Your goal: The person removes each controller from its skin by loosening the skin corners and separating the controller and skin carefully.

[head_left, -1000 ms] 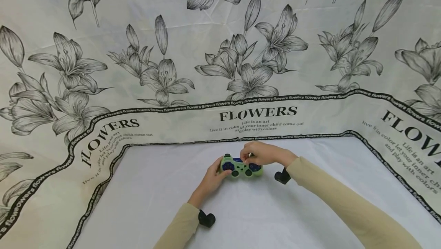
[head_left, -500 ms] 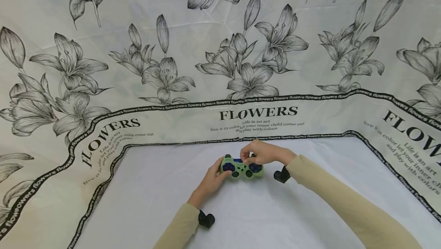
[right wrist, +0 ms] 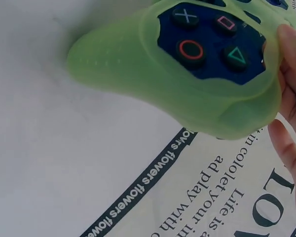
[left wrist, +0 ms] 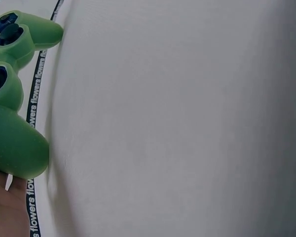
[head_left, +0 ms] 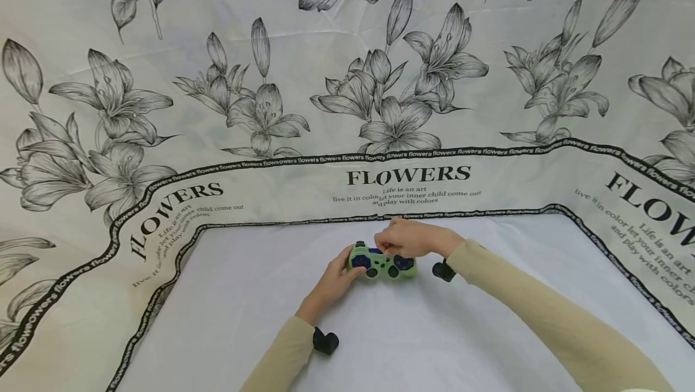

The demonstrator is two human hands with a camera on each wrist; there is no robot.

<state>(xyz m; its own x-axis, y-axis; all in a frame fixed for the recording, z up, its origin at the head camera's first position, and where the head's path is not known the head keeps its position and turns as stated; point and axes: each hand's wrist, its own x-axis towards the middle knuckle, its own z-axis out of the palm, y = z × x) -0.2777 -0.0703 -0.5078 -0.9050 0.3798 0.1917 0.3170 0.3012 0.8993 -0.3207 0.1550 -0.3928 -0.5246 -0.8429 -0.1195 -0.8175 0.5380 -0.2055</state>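
A dark blue game controller [right wrist: 213, 59] wears a pale green, semi-translucent silicone sleeve [right wrist: 123, 59], its face buttons showing through an opening. In the head view the controller sits near the far side of the table. My left hand [head_left: 332, 283] grips its left end, thumb on the front; only part of that hand shows below the green handle [left wrist: 19, 148] in the left wrist view. Over the controller's top middle edge, my right hand [head_left: 408, 237] pinches the sleeve's rim with thumb and curled fingers. A bare blue strip shows beside these fingertips.
White cloth [head_left: 260, 307] covers the table. Behind it rises a floral-printed curtain [head_left: 282, 187] with black lettered bands, close beyond the right hand. Each wrist carries a small black camera mount [head_left: 326, 342].
My right hand has shifted slightly left along the controller's top edge. The left hand keeps its grip, and the controller has barely moved.
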